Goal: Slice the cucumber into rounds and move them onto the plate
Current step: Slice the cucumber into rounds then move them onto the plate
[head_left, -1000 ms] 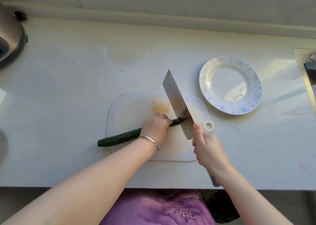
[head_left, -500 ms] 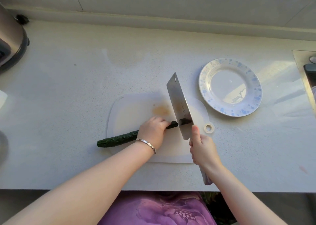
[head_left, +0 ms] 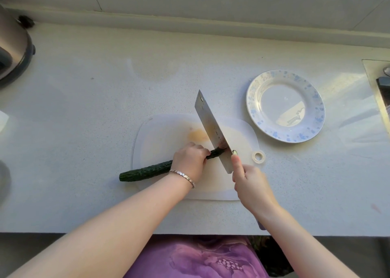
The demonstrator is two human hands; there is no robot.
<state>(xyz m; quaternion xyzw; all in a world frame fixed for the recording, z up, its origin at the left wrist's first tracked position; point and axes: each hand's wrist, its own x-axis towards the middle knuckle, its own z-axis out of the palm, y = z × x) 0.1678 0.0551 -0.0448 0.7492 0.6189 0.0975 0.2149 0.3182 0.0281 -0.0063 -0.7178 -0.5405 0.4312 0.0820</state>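
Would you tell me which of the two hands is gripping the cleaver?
The right hand grips the cleaver; the left hand, the one wearing the bracelet, holds the cucumber instead.

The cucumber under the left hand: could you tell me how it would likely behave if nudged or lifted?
The cucumber is long and round, so it would probably roll if the left hand let go. It lies straight past the cutting board edge, so likely stiff. Its bumpy skin should grip well.
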